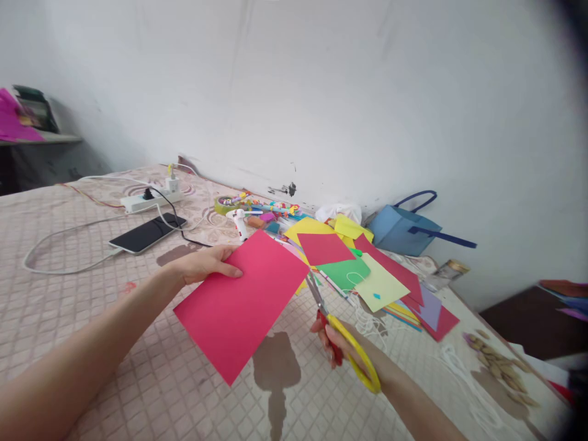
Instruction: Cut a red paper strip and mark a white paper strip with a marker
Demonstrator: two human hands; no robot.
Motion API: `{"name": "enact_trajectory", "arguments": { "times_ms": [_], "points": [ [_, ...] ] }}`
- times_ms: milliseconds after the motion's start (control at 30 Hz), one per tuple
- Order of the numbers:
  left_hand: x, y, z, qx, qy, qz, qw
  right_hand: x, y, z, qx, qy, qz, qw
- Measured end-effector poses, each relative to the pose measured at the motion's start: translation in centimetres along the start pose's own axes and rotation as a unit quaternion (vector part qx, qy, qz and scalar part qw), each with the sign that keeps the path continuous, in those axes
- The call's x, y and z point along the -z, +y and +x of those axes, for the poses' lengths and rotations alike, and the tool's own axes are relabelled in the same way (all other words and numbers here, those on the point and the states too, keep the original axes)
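My left hand (204,264) pinches the far left edge of a pink-red paper sheet (241,303) and holds it up above the bed. My right hand (342,349) grips a pair of scissors (337,335) with yellow and red handles. Their blades point up and away, with the tips right at the sheet's right edge. Whether the blades touch the paper I cannot tell.
A pile of coloured paper sheets (362,269) lies just beyond the scissors. Behind it are pens and craft bits (257,211), a blue bag (399,229), a phone (147,234) on a cable and a power strip (147,201). Small brown pieces (500,367) lie at the right.
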State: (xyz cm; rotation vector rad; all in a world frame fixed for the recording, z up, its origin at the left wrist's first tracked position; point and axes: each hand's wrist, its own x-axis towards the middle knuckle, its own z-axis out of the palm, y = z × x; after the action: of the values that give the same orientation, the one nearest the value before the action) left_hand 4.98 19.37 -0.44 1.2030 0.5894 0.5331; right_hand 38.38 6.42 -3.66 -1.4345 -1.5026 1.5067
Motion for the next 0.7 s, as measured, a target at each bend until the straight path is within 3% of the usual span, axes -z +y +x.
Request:
{"name": "enact_trajectory", "arguments": {
  "times_ms": [100,233,700],
  "points": [
    [0.1,0.1,0.0,-0.002,-0.006,-0.002,1.0,-0.5,-1.4,-1.5,-0.013,-0.02,-0.071,0.997],
    [-0.1,0.2,-0.1,0.0,-0.004,0.003,1.0,-1.3,-2.7,-1.9,-0.013,-0.053,-0.092,0.994],
    [0.0,0.1,-0.2,0.009,-0.008,0.029,1.0,-1.3,-3.2,-1.5,-0.041,-0.065,-0.113,0.991]
  ]
}}
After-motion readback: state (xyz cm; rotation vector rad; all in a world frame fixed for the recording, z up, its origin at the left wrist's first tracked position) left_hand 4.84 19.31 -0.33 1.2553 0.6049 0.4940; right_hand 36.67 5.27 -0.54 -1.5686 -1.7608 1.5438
